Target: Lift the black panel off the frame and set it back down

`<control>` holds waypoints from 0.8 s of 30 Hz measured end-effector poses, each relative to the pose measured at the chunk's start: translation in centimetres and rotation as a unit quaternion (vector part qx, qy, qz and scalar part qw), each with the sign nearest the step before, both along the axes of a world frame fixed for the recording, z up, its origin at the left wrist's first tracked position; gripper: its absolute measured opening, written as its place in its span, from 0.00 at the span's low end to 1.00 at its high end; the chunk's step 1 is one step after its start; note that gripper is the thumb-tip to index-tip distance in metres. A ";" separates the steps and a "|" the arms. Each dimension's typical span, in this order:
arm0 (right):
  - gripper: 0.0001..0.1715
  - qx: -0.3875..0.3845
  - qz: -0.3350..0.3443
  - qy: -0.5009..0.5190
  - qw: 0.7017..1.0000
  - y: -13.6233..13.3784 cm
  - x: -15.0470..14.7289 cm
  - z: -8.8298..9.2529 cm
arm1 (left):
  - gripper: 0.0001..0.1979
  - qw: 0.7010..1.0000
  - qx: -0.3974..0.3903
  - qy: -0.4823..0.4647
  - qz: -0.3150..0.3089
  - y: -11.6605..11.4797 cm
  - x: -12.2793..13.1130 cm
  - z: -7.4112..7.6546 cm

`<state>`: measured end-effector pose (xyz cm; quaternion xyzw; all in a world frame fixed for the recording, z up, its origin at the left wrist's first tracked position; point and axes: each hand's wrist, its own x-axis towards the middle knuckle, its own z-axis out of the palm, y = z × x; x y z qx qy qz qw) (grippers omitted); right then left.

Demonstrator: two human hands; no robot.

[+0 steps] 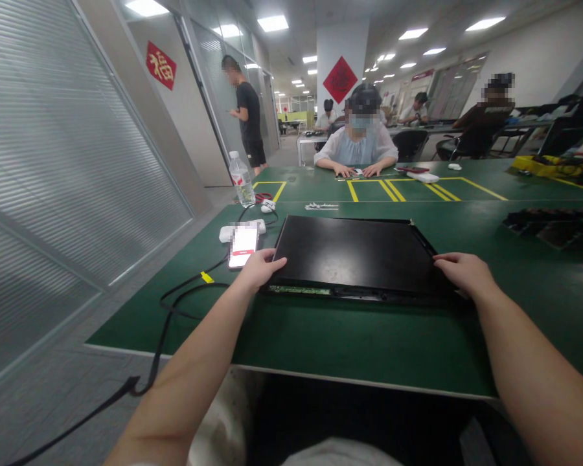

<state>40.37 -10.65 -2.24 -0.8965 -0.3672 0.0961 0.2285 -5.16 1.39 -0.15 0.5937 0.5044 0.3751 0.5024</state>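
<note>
A flat black display panel (352, 249) lies a little askew over a black frame (359, 295) on the green table (354, 343). Along the near side, a strip of green circuit board (298, 290) shows between panel and frame. My left hand (261, 268) is closed on the panel's left edge, thumb on top and the fingers mostly hidden beneath. At the right edge my right hand (463, 270) pinches the panel's side, close to the frame; its lower fingers are partly out of sight.
Left of the panel are a lit phone (243, 246), a black cable (172, 309) with a yellow tag, a water bottle (241, 181) and red-handled scissors (263, 197). A person (357, 139) sits opposite, hands on the table. Dark parts (554, 226) lie at the right.
</note>
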 end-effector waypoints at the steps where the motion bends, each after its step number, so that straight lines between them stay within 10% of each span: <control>1: 0.19 -0.002 0.002 -0.002 1.000 0.0 0.0 0.0 | 0.19 1.000 -0.001 -0.001 -0.001 0.0 0.0 0.0; 24: 0.18 0.004 0.009 -0.008 1.000 0.2 0.3 -0.2 | 0.23 0.997 -0.025 -0.061 0.039 -0.1 0.4 0.2</control>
